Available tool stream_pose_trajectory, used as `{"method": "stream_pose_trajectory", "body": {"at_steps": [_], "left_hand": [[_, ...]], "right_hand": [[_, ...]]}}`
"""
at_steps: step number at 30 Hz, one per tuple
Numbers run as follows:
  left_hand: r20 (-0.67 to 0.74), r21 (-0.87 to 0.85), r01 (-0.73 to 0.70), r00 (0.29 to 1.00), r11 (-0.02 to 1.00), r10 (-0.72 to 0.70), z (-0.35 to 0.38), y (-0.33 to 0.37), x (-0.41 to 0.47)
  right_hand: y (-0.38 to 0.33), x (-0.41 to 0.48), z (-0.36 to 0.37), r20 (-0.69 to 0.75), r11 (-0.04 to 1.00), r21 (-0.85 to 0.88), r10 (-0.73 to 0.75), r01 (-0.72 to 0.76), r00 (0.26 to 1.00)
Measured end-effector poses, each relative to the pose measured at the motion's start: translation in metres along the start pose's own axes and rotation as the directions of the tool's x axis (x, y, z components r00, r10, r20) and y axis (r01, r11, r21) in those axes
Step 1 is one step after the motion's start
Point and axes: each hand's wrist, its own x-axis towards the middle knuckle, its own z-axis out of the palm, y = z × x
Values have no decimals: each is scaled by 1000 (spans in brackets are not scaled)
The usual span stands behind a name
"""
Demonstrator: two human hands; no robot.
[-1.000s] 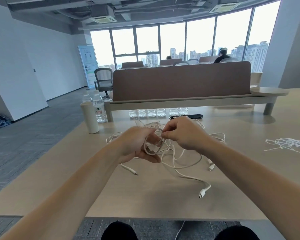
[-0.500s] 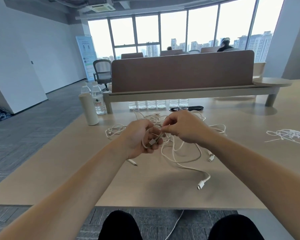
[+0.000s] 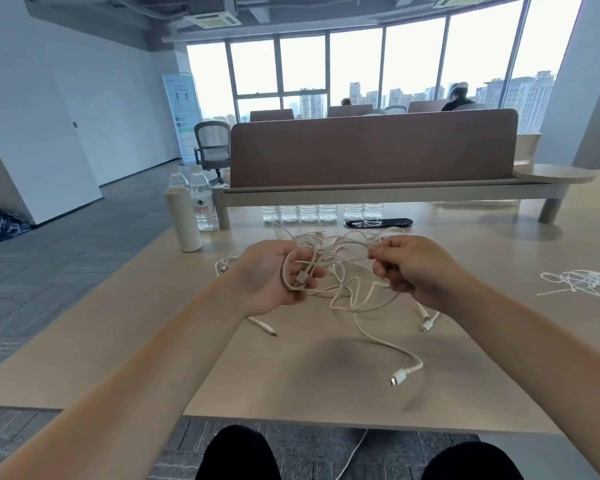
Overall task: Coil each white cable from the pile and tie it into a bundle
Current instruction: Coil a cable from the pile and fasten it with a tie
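A tangled pile of white cables (image 3: 352, 271) lies on the light wooden table (image 3: 291, 382) in front of me. My left hand (image 3: 274, 275), palm up, holds a small coil of one white cable with a plug (image 3: 301, 279) pinned under the thumb. My right hand (image 3: 409, 268) pinches the same cable's free run, stretched between the two hands above the pile. One loose end with a white plug (image 3: 399, 377) trails toward the near table edge.
A white bottle (image 3: 183, 220) and two water bottles (image 3: 201, 202) stand at the far left. Small bottles (image 3: 309, 213) and a black flat object (image 3: 378, 223) sit under a desk divider (image 3: 371, 147). White ties (image 3: 586, 282) lie at the right.
My hands have moved apart: the right hand pulled away to the right, drawing the cable taut from the coil in my left hand, which turned palm up.
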Motion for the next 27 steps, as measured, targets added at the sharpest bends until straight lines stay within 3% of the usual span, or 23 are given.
{"method": "stream_pose_trajectory", "body": {"at_steps": [9, 19, 27], "left_hand": [[-114, -13, -37, 993, 999, 35, 22, -8, 2], [-208, -29, -62, 977, 998, 55, 23, -16, 13], [-143, 80, -112, 982, 990, 123, 31, -16, 6]], "right_hand": [[-11, -10, 42, -163, 962, -208, -210, 175, 964], [-6, -20, 74, -29, 912, -331, -266, 242, 964], [-6, -23, 76, -34, 875, -393, -321, 283, 946]]}}
